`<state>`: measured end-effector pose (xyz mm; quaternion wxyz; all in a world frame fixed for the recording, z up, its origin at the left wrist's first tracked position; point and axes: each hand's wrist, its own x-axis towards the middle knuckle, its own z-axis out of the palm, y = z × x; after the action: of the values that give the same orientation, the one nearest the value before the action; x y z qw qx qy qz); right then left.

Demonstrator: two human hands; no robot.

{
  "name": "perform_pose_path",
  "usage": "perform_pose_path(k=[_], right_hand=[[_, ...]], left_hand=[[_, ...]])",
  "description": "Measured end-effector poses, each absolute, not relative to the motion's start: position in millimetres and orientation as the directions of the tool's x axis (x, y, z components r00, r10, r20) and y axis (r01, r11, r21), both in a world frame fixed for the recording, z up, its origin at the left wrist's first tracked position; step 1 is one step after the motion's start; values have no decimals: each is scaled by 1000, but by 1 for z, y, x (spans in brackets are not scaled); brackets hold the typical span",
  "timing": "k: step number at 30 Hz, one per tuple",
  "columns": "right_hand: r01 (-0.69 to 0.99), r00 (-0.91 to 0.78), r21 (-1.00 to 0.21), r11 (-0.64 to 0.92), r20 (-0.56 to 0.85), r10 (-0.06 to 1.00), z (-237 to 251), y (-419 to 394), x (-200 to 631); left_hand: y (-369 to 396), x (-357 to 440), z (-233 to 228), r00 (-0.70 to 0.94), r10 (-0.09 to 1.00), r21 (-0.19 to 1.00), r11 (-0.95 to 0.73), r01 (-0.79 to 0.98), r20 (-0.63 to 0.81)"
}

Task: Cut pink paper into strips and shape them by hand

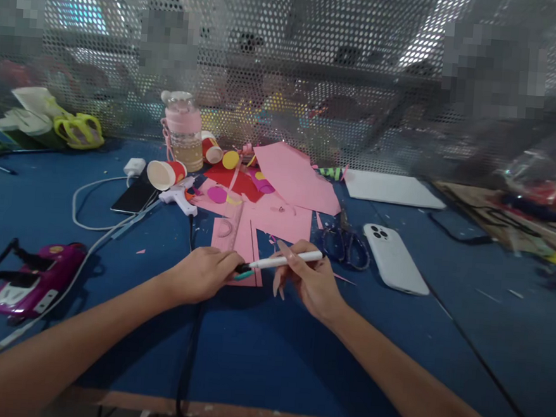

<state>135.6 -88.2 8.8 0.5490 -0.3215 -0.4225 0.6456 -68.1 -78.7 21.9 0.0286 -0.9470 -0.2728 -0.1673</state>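
My right hand (311,281) holds a white marker (287,260) by its barrel, tip pointing left. My left hand (205,273) pinches the marker's dark tip end, where a green cap (242,274) shows at my fingertips. Both hands rest over the near edge of a pink paper sheet (237,240) on the blue table (268,354). A pink ruler (231,227) lies on that sheet.
Scissors (346,245) and a white phone (393,258) lie right of my hands. A glue gun (180,196), paper cups (163,174), a pink bottle (184,132), coloured paper scraps, a black phone with charger cable (133,195) and a magenta device (32,280) lie left and behind. A mesh screen stands at the back.
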Motion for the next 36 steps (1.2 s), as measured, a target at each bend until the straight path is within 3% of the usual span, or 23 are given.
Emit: perform_pose_path(k=[11,15,17,19,23,31,36], right_hand=[[-229,-153,-973,10,46,987,7,-85,139],[124,-109,-980,154,141,984,10,-84,143],[359,-146,-876,323,289,946,10,-82,146],[518,-291,-711,476,376,879,8,-83,148],[630,-522,-478,612,323,789,5,-89,147],[659,-572,-319,681,376,730,2,-100,141],[662,-537,-325,675,423,730,-1,-104,139]], left_hand=[[-78,-67,20,747,474,-3,-843,537,466],[-78,-68,17,713,526,-13,-800,599,464],[-78,-69,16,689,547,-11,-779,626,475],[-79,-70,17,692,537,-21,-783,622,483],[-81,-70,21,728,519,-57,-796,603,448],[-84,-72,26,778,581,176,-814,554,238],[-87,-72,23,777,586,180,-811,557,232]])
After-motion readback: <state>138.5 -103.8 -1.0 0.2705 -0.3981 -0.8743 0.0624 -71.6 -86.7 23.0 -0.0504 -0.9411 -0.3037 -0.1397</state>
